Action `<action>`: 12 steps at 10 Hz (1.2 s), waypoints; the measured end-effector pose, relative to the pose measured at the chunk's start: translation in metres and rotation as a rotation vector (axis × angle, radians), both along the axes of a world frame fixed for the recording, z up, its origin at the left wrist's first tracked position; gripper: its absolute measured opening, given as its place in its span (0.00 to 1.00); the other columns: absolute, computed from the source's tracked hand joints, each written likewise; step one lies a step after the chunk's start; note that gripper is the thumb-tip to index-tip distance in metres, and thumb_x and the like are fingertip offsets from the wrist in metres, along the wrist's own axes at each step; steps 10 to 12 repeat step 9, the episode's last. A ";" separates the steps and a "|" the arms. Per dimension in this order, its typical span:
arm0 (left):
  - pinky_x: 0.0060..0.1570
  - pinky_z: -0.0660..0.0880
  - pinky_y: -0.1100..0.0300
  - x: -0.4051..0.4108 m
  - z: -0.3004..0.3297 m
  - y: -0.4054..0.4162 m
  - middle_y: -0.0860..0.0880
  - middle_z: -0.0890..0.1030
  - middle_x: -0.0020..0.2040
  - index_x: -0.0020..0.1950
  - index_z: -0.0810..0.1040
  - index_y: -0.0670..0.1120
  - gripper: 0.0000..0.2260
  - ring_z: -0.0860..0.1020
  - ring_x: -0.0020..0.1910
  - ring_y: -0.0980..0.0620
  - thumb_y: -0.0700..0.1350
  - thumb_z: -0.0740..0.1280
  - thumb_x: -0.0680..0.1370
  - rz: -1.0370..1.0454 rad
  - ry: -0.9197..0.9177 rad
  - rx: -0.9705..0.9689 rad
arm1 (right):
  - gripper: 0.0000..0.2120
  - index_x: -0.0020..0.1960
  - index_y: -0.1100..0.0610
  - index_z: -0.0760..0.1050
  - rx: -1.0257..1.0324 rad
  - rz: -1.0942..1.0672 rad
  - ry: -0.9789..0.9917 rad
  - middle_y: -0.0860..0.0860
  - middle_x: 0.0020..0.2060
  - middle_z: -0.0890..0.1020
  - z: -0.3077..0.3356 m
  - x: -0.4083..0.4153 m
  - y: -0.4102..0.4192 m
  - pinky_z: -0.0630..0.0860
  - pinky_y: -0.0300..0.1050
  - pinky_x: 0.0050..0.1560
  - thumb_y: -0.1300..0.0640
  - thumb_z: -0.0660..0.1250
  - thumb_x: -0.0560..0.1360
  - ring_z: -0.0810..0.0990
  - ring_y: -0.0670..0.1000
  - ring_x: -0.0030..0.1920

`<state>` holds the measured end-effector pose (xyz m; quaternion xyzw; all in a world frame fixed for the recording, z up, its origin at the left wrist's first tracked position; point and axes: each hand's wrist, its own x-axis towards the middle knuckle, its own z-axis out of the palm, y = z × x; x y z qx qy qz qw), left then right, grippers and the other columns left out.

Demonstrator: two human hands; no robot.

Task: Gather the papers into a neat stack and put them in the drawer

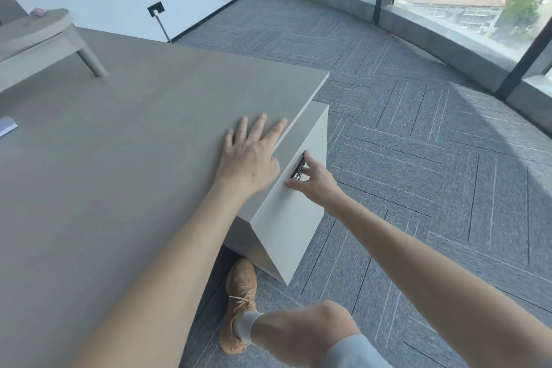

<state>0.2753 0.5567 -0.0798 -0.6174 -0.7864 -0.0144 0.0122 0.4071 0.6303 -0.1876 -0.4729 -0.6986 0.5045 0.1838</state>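
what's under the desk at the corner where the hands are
A white cabinet with a dark lock that the right hand touches, and an orange shoe on the carpet. Its inside is hidden. The left hand lies flat on the desk.

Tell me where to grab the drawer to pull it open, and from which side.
Grip the dark handle high on the pale drawer front, just under the desk edge. Come from the front, on the carpet side, as the right hand does. The front looks flat otherwise, so the handle seems the only hold.
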 end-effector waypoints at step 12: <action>0.65 0.65 0.62 0.009 0.030 -0.038 0.51 0.75 0.72 0.68 0.76 0.50 0.19 0.69 0.73 0.51 0.44 0.65 0.77 0.263 -0.726 0.221 | 0.27 0.74 0.52 0.71 0.010 -0.016 0.107 0.57 0.65 0.77 0.080 0.017 -0.024 0.75 0.48 0.59 0.59 0.70 0.75 0.77 0.56 0.65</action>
